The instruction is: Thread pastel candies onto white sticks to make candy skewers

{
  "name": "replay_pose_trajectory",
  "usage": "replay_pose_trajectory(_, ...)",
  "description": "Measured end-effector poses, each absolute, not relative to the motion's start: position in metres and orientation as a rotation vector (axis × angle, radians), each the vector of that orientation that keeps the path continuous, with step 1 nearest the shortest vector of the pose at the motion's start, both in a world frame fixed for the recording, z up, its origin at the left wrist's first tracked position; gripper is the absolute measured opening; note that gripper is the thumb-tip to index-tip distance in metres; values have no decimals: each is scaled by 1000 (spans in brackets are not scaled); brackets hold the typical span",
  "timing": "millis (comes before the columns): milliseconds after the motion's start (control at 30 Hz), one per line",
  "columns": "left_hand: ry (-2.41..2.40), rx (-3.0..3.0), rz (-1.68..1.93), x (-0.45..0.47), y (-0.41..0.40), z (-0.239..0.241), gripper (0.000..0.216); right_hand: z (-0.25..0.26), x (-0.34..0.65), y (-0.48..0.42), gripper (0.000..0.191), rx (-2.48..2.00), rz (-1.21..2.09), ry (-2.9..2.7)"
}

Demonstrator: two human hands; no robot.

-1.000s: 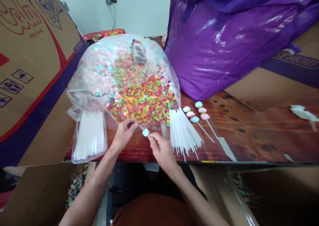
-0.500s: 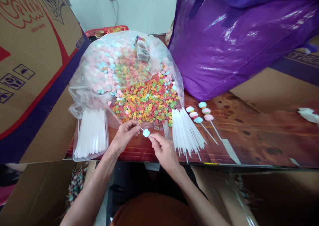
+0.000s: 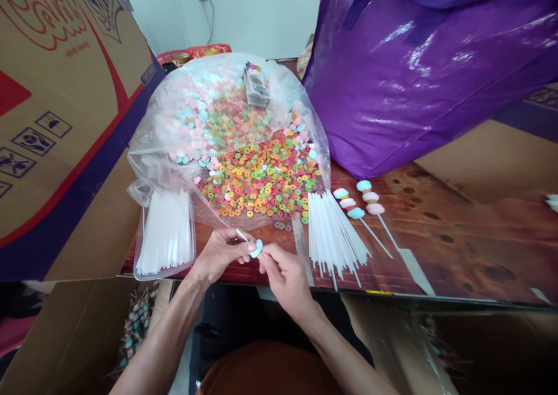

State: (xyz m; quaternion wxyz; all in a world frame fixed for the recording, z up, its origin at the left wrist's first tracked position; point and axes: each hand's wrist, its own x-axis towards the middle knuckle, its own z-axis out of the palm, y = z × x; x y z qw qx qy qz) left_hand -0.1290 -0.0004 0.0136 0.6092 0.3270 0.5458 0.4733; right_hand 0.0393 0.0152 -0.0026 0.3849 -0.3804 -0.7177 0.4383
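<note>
A pale blue marshmallow (image 3: 257,248) is between my hands, in front of the candy pile near the table's front edge. My left hand (image 3: 222,254) pinches a thin white stick (image 3: 241,234), whose end sticks out above the fingers; the thumb tip rests against the marshmallow. My right hand (image 3: 284,272) is closed, its fingertips pinched at the marshmallow's right side. How far the stick runs through is hidden by the fingers. Just beyond lie ring-shaped gummies (image 3: 261,177) in many colours, on a clear plastic bag (image 3: 143,130) with pink and blue marshmallows.
A plastic tub of white sticks (image 3: 165,232) stands left, and a loose bundle of sticks (image 3: 333,232) lies right. Beside it are two finished-looking candy skewers (image 3: 355,212). A printed carton (image 3: 82,168) rises at left, a purple bag (image 3: 405,87) at back right.
Both hands and the marshmallow have come slightly nearer to me. The left thumb has moved up against the marshmallow, and the stick end now shows above the left fingers. The view shifted a little.
</note>
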Motion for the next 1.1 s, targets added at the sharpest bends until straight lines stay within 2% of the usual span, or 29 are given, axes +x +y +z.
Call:
replay_pose_trajectory(167, 1360, 883, 1142, -126, 15, 15, 39, -9, 33, 19, 31, -1082, 1360, -1537)
replay_pose_trajectory(367, 2127, 1157, 1417, -179, 82, 11, 26, -18, 44, 27, 33, -1184, 1313, -1522)
replay_pose_trajectory(533, 2511, 1313, 969, -208, 132, 8, 33, -25, 44, 24, 29, -1172, 1325, -1605)
replay_pose_trajectory(767, 2447, 1398, 754, -221, 142, 9, 29, -24, 40, 25, 29, -1143, 1350, -1634)
replay_pose_trajectory(1100, 2149, 1495, 749, -214, 114, 11, 19, -18, 39, 27, 29, -1135, 1223, -1758)
